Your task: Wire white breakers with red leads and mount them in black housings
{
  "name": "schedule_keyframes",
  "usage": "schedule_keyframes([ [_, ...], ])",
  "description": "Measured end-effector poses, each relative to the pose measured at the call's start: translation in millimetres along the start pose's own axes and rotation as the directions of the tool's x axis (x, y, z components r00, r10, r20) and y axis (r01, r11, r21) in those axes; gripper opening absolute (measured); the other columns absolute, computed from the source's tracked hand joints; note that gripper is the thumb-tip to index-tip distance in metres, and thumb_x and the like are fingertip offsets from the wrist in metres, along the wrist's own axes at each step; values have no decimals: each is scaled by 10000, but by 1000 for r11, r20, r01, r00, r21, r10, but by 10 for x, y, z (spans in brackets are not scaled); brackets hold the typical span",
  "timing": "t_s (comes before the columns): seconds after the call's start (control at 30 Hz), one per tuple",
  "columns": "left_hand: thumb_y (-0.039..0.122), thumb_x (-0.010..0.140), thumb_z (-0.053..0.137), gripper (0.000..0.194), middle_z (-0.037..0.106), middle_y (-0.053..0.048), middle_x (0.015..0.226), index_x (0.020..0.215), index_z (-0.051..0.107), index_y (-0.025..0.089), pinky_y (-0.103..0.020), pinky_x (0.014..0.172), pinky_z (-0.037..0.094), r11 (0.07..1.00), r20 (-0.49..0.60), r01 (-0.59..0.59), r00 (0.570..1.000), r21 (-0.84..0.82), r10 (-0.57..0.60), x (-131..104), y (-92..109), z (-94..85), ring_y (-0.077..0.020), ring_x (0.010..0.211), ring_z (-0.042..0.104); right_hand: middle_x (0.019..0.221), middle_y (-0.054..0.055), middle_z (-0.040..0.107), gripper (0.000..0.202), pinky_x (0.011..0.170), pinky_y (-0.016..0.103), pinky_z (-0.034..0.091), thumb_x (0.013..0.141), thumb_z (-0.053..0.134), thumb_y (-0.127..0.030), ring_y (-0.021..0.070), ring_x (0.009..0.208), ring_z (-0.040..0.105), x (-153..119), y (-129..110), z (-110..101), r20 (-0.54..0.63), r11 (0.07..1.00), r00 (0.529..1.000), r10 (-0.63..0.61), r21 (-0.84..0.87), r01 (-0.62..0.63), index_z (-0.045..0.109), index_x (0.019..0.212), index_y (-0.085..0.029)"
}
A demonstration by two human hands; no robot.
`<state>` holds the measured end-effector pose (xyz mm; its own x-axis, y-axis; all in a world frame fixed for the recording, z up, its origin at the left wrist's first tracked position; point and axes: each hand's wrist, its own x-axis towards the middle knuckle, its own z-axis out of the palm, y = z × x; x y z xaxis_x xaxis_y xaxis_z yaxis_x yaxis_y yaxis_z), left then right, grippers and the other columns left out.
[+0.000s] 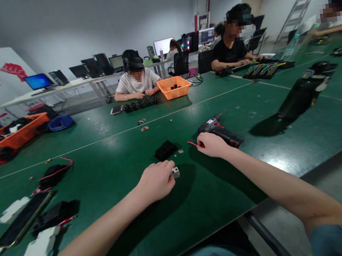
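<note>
Over the worktop point(160, 238), the left hand point(157, 181) pinches a small pale block point(176, 172) that looks light, rigid and best gripped by its flat sides, while the right hand point(213, 144) grasps a slim red piece point(191, 143) near the drill point(211, 124).

The left forearm point(108, 222) is stretched forward from the lower left, and the left hand point(155, 182) is held with its back turned upward, its fingers point(168, 167) being bent and closed together. The right forearm point(268, 174) is extended from the lower right; the right hand point(213, 144) is placed slightly farther forward, its fingers curled inward.
</note>
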<state>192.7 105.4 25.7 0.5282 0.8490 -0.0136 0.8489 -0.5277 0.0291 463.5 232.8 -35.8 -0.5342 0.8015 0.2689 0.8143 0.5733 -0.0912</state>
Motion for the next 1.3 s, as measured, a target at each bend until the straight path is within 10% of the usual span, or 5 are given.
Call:
schedule_keyframes([
  [1.07, 349, 1000, 423, 204, 654, -38, 989, 1100, 555, 230, -267, 642, 478, 999, 44, 25, 999, -31, -23, 21, 10, 73, -178, 824, 648, 918, 87, 661, 132, 776, 322, 458, 901, 609, -283, 221, 860, 621, -18, -29, -78, 35, 999, 999, -30, 43, 28, 657, 848, -172],
  [1.3, 361, 997, 425, 208, 651, -43, 989, 1093, 558, 234, -266, 601, 466, 998, 59, 59, 997, -9, -59, 17, 40, 56, -179, 807, 650, 916, 66, 650, 60, 784, 305, 449, 844, 635, -216, 196, 835, 598, -25, -125, -147, 65, 962, 970, -233, 163, 220, 615, 803, -177],
])
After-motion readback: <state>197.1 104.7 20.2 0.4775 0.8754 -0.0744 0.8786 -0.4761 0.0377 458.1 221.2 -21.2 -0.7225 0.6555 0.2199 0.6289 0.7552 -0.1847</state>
